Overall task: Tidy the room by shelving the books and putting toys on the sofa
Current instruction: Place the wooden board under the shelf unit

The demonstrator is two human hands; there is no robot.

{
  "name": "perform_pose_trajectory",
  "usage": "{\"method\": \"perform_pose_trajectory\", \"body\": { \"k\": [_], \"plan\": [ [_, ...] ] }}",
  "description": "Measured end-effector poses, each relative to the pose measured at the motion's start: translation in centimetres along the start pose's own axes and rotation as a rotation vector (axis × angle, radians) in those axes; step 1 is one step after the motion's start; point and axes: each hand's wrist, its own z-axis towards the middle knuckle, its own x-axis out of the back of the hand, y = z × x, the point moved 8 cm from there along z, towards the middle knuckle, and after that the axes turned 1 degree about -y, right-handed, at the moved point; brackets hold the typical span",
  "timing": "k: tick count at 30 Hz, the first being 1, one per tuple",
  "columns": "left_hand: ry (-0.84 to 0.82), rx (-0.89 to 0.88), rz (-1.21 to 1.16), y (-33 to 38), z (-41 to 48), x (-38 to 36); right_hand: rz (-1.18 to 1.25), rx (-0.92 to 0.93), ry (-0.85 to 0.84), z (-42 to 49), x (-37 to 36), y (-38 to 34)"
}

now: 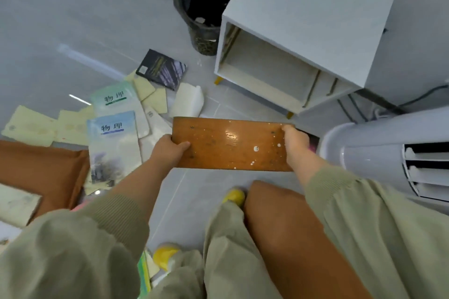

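Wooden board [233,144]: clasped at its short ends by left hand [167,148] and right hand [295,139], fingers curled round the edges. Books [114,138]: lay scattered on floor beyond the left fingers, unshelved. Cabinet [298,31]: stood empty beyond the right fingers; task judged barely begun.

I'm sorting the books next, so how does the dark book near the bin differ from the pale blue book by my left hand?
The dark book has a black and purple cover; the pale blue book is light with a misty picture. The dark book looks smaller and lies close to the bin; the pale blue book looks larger and lies beside the left hand. The pale blue book overlaps other papers. Both lie flat on the floor, unshelved.
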Motion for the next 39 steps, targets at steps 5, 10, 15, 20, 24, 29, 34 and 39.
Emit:
{"method": "perform_pose_trajectory", "body": {
  "k": [5,10,15,20,24,29,34,39],
  "plan": [
    [-0.074,-0.067,0.162,7.4,2.4,-4.3,0.079,-0.088,0.004,3.9,4.3,0.0],
    [-0.069,-0.099,0.3,10.2,6.4,-6.4,0.143,-0.108,-0.068,7.0,4.3,0.1],
    [-0.094,-0.138,0.429,11.0,12.5,-7.8,0.168,-0.111,-0.025,11.4,2.2,0.9],
    [-0.148,-0.145,0.531,10.5,19.0,-10.4,0.083,-0.069,0.002,17.5,-0.9,1.7],
    [-0.129,-0.155,0.606,10.2,24.0,-11.2,0.054,-0.059,0.008,21.1,-3.8,2.1],
    [-0.142,-0.143,0.694,8.9,27.6,-12.9,-0.001,-0.097,0.088,23.9,-5.2,4.0],
    [-0.151,-0.157,0.716,8.2,28.7,-14.5,-0.006,-0.083,0.108,25.9,-5.2,4.1],
    [-0.175,-0.139,0.758,8.5,28.9,-15.0,0.006,-0.104,0.132,25.7,-5.0,4.3]
  ]
}}
